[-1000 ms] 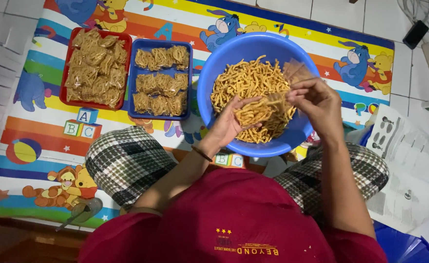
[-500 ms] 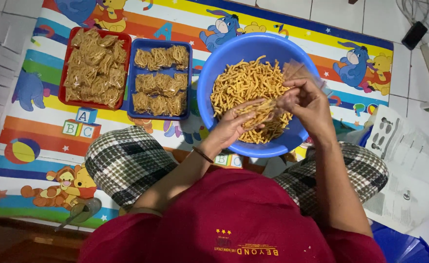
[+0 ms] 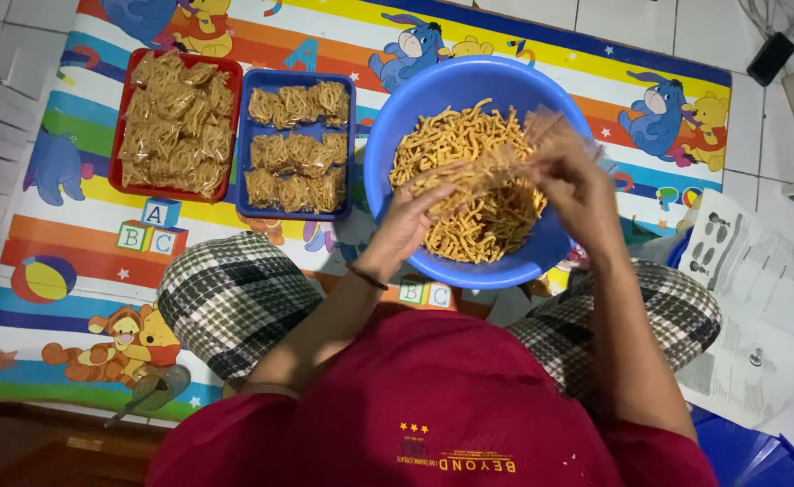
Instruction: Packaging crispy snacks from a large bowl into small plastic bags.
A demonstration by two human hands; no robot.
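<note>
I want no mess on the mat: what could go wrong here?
The left hand feeds snack sticks into a thin clear bag that the right hand holds over the blue bowl. Sticks may miss the mouth; most would likely fall back in. Gripped hard, they might snap.

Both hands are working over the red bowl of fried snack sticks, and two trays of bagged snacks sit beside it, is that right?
Not quite: the bowl of fried snack sticks is blue, as the head view shows. Both hands, left and right, work over it, with the red tray and blue tray beside.

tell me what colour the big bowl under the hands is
Blue bowl, clearest in the head view.
</note>
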